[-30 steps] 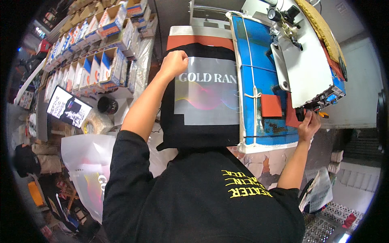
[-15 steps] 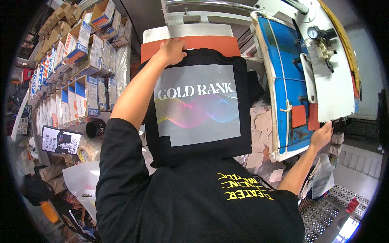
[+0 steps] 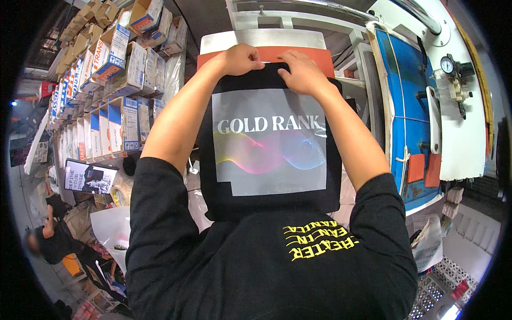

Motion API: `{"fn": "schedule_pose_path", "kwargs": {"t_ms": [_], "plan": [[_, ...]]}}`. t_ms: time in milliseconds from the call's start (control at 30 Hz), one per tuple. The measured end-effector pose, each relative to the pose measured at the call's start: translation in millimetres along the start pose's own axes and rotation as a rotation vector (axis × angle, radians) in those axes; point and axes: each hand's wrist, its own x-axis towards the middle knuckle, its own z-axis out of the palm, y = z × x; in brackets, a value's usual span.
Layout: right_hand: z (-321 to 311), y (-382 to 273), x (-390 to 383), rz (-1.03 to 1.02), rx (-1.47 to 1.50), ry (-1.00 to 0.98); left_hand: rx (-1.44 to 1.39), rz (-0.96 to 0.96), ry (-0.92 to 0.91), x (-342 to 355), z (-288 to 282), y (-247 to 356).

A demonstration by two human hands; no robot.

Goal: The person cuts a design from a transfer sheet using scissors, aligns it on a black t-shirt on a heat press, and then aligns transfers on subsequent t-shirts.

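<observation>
A black garment (image 3: 269,208) lies on an orange pad (image 3: 314,61) over a white platen (image 3: 266,40). On the garment is a translucent sheet (image 3: 266,184) with white lettering and multicoloured waves. Both hands are at the garment's top edge. My left hand (image 3: 240,58) pinches the fabric beside a small white tag, fingers curled. My right hand (image 3: 301,74) rests just right of it, fingers bent but apart, touching the same edge.
At right is the press's raised blue upper plate (image 3: 405,101), with a pressure gauge (image 3: 447,64) on white housing. Stacked cardboard boxes (image 3: 128,66) fill the upper left, above a small printed sign (image 3: 90,176). A person (image 3: 50,234) is at the lower left edge.
My right hand has left the press at the right and moved onto the garment's top edge. My left hand has shifted up and right along that edge. A person now shows at lower left.
</observation>
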Motion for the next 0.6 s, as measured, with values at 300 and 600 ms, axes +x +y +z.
{"fn": "schedule_pose_path", "kwargs": {"t_ms": [300,600], "plan": [[-3,34,27,0.159,0.097,-0.401,0.266,-0.075,-0.315,30,-3,3],[-20,52,26,0.159,0.343,-0.422,0.314,-0.281,-0.557,44,-6,21]]}}
